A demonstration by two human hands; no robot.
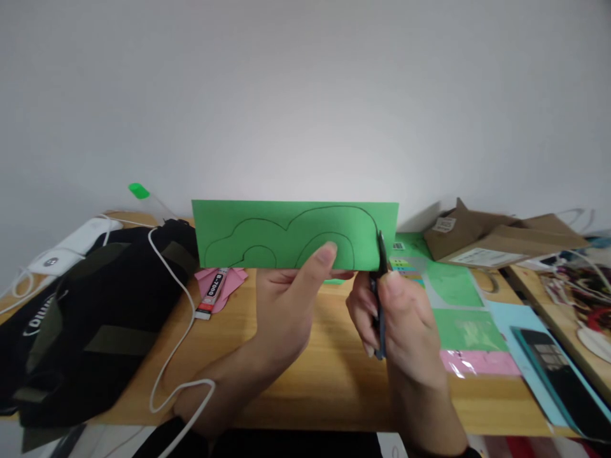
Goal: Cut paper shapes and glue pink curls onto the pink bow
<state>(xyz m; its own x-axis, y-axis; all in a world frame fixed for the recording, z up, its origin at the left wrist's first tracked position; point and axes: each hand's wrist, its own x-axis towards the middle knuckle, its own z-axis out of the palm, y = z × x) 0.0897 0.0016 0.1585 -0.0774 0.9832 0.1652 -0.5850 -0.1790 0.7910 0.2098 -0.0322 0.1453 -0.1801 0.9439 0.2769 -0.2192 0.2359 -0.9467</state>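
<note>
And up at twelve o'clock it's all wall (305,76), a plain, pale grey sweep running right across from ten to two! The light sits soft and brightest just above centre, dimming out to the corners, with a faint shadow against the wall near three. Down at six, here's the counter (334,375), warm, light-grained wood; towards four, a second wooden surface (537,298), beyond a dark gap!

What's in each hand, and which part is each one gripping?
Left hand: the outlined green paper, by its lower edge. Right hand: the scissors, by the handles.
</note>
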